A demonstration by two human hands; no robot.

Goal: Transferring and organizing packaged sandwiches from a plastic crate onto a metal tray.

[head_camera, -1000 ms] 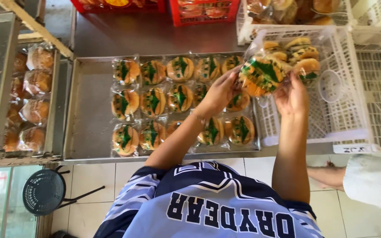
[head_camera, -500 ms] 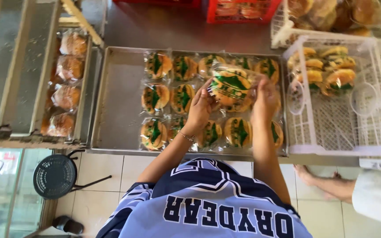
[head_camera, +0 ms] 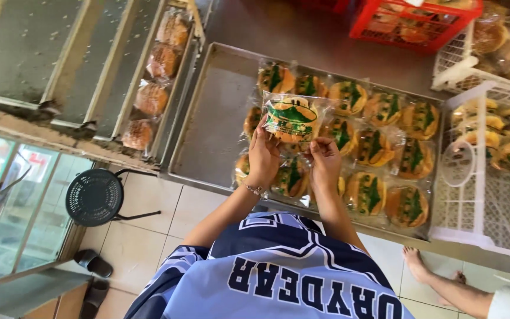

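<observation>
Both hands hold one clear packet of round buns with a green label [head_camera: 291, 118] above a metal tray [head_camera: 208, 130]. My left hand [head_camera: 263, 155] grips the packet's lower left edge, and my right hand [head_camera: 324, 162] grips its lower right edge. Under and to the right of the packet, several similar bun packets [head_camera: 385, 153] lie in rows on the tray. The left part of the tray is bare metal.
A white plastic crate [head_camera: 479, 195] with more bun packets stands right of the tray. A red crate [head_camera: 414, 23] sits behind. Wrapped buns [head_camera: 149, 97] lie in a rack on the left. A black stool [head_camera: 94, 197] stands on the tiled floor. Another person's foot [head_camera: 414, 263] is at lower right.
The packet came out of the white crate and moved left with both hands, now over the tray's left side. The view has shifted left as well.
</observation>
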